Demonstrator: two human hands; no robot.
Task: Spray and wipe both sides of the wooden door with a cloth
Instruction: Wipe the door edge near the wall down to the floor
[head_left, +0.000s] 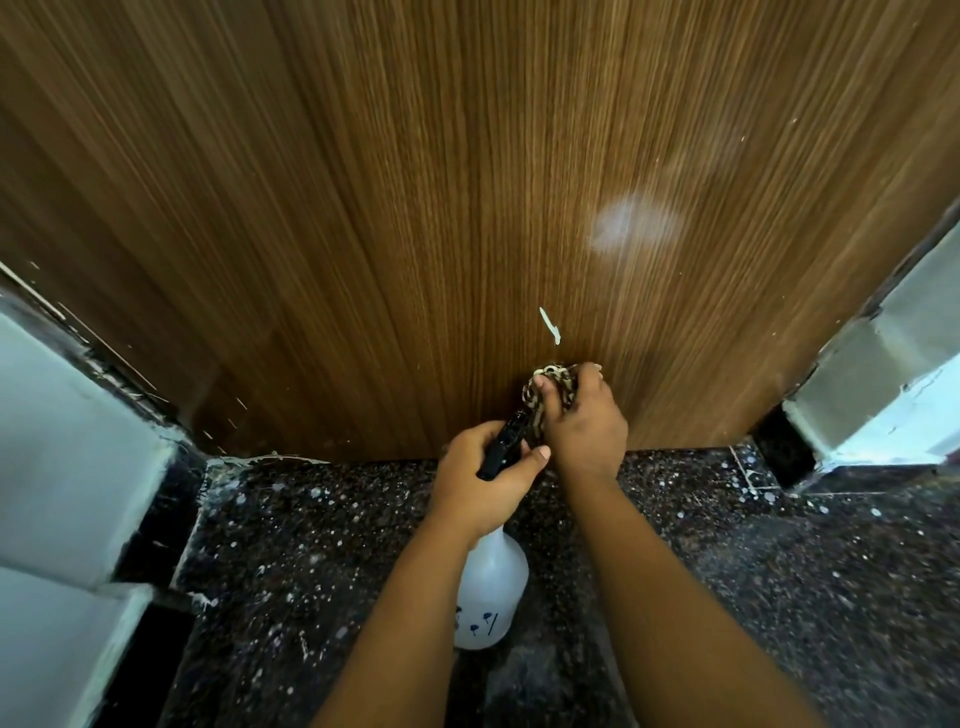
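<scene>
The brown wooden door (415, 208) fills the upper view, with a white streak and a pale glare patch on its lower half. My left hand (483, 478) grips the black trigger head of a white spray bottle (491, 587), which hangs below the hand. My right hand (584, 421) holds a bunched patterned cloth (550, 384) against the door near its bottom edge. The two hands touch each other.
Dark speckled stone floor (727, 571) lies below the door. White wall and door-frame edges stand at the left (62, 441) and right (883, 374), with paint splashes along the threshold.
</scene>
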